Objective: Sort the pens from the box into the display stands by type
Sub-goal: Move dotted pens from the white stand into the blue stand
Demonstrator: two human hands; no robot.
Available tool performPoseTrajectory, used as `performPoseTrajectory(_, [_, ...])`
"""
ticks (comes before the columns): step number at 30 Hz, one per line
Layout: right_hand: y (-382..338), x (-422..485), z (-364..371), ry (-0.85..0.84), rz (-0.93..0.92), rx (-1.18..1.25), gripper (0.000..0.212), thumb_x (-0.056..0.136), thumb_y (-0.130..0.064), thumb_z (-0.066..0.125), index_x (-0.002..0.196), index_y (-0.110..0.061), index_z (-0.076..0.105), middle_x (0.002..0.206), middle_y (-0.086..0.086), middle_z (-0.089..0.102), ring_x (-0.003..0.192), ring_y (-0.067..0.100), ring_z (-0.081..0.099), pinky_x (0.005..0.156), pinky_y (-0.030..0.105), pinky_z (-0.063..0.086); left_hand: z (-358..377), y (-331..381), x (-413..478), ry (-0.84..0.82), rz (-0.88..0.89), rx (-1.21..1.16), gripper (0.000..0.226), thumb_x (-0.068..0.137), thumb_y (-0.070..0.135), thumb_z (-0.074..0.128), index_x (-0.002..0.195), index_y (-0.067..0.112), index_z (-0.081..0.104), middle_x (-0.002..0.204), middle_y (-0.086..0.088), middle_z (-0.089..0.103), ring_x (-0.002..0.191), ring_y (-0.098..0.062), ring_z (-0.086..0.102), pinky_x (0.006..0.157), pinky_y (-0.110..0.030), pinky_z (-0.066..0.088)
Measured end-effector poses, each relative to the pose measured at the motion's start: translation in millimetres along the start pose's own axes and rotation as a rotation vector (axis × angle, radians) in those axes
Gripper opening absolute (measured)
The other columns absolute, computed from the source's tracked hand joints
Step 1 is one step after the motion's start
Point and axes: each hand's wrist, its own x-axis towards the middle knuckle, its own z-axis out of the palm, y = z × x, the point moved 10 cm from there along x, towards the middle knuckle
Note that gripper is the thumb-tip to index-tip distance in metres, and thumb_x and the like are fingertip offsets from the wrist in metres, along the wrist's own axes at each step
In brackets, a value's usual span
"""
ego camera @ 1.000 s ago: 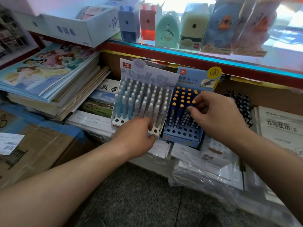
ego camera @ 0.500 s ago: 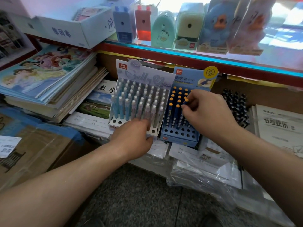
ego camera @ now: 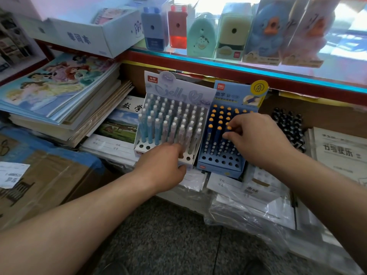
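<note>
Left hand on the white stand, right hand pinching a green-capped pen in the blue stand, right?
Not green: head view shows the right hand pinching an orange-capped pen in the blue stand. Left hand is on the white stand.

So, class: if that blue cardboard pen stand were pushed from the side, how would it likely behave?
The blue stand looks like thin card, so probably light and easily slid. Its orange-capped pens crowd the back rows, front holes empty, so it may tip backward. It rests on stacked notebooks, perhaps an unsteady base.
</note>
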Motion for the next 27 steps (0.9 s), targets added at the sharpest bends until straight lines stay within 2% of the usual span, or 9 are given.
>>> performPoseTrajectory(7, [-0.2,-1.7,12.8,-0.057,0.022,-0.084,0.024,0.098,-0.038,0.063,0.109,-0.019,0.069,0.094,0.002,0.070,0.094,0.025,0.062,0.081,0.043,0.057,-1.6,-1.3,-0.5,0.004,0.007,-0.003,0.033,0.095,0.039,0.061,0.124,0.024,0.058,0.117,0.005,0.060,0.104,-0.017,0.058,0.084,-0.035,0.052])
performPoseTrajectory(12, [-7.2,-9.7,-5.4,0.048,0.000,0.031,0.028,0.094,-0.038,0.068,0.116,-0.023,0.061,0.085,-0.010,0.067,0.086,0.017,0.064,0.078,0.041,0.058,-5.7,-9.0,-5.8,0.003,-0.016,0.006,0.031,0.094,0.041,0.060,0.120,0.025,0.058,0.114,0.005,0.060,0.100,-0.017,0.059,0.083,-0.037,0.053])
performPoseTrajectory(14, [-19.3,-15.0,-12.9,0.071,-0.045,0.007,0.023,0.095,-0.042,0.065,0.110,-0.025,0.062,0.083,-0.011,0.067,0.083,0.017,0.065,0.075,0.042,0.059,-11.7,-13.8,-11.4,0.004,-0.033,-0.003,0.031,0.094,0.040,0.061,0.120,0.025,0.059,0.113,0.006,0.060,0.101,-0.017,0.059,0.086,-0.039,0.054])
performPoseTrajectory(17, [-52.9,-28.3,-3.2,-0.020,-0.167,-0.003,0.015,0.098,-0.040,0.059,0.100,-0.026,0.065,0.083,-0.012,0.066,0.078,0.012,0.063,0.072,0.039,0.059,-27.4,-24.0,-25.9,0.034,-0.066,0.008,0.027,0.093,0.039,0.061,0.117,0.026,0.059,0.109,0.006,0.060,0.098,-0.016,0.058,0.084,-0.040,0.055])
performPoseTrajectory(19, [-82.8,-41.8,15.7,-0.141,-0.272,0.009,0.016,0.099,-0.038,0.056,0.106,-0.027,0.065,0.088,-0.012,0.066,0.081,0.011,0.062,0.074,0.039,0.058,-41.0,-37.4,-41.6,0.057,-0.111,0.017,0.024,0.093,0.040,0.061,0.113,0.027,0.058,0.105,0.005,0.059,0.094,-0.016,0.058,0.081,-0.039,0.055])
performPoseTrajectory(21, [-115.3,-55.2,37.3,-0.265,-0.363,-0.016,0.024,0.100,-0.040,0.055,0.119,-0.027,0.063,0.099,-0.010,0.066,0.089,0.013,0.061,0.079,0.037,0.056,-56.0,-54.3,-61.0,0.082,-0.163,0.035,0.024,0.093,0.042,0.061,0.112,0.027,0.058,0.102,0.005,0.060,0.092,-0.016,0.058,0.079,-0.037,0.053])
performPoseTrajectory(23, [-152.8,-66.4,53.0,-0.331,-0.457,-0.054,0.030,0.099,-0.041,0.056,0.127,-0.030,0.058,0.110,-0.008,0.064,0.096,0.016,0.061,0.083,0.037,0.055,-71.4,-74.6,-85.6,0.095,-0.239,0.039,0.026,0.092,0.044,0.062,0.112,0.027,0.058,0.101,0.006,0.062,0.093,-0.016,0.060,0.079,-0.036,0.053])
performPoseTrajectory(27, [-226.4,-91.9,70.8,-0.386,-0.615,-0.061,0.025,0.096,-0.039,0.058,0.120,-0.030,0.059,0.106,-0.006,0.063,0.094,0.015,0.060,0.079,0.034,0.055,-105.2,-119.6,-142.8,0.131,-0.397,0.030,0.025,0.090,0.045,0.064,0.104,0.026,0.059,0.097,0.004,0.065,0.090,-0.018,0.061,0.080,-0.040,0.055])
